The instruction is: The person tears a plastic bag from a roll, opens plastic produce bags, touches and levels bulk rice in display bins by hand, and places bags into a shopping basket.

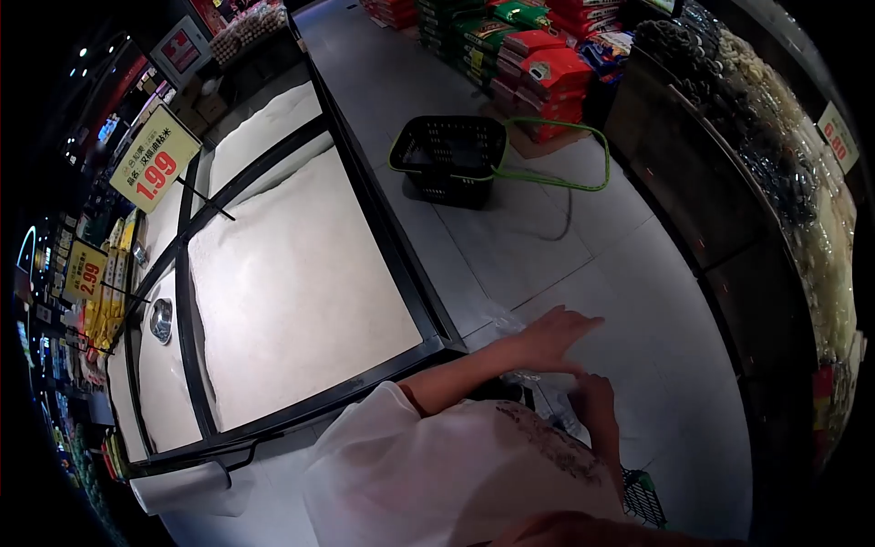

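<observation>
My left hand (550, 339) reaches over the floor beside the bin's corner, one finger stretched out and the others bent toward my right hand. A thin clear plastic bag (567, 417) hangs crumpled about both hands, and part of it shows beyond my left wrist. Close below the left hand, my right hand (594, 390) is bent with its fingers gathered at the plastic. The exact grip of each hand is partly hidden.
To the left stands a black-framed bin (445, 346) of white rice (292, 283) with price signs (155, 164) and a metal scoop (161, 321). A plastic bag roll (182, 490) hangs at its front. Ahead are a black basket (448, 155) and stacked rice bags (547, 77); shelves flank the right.
</observation>
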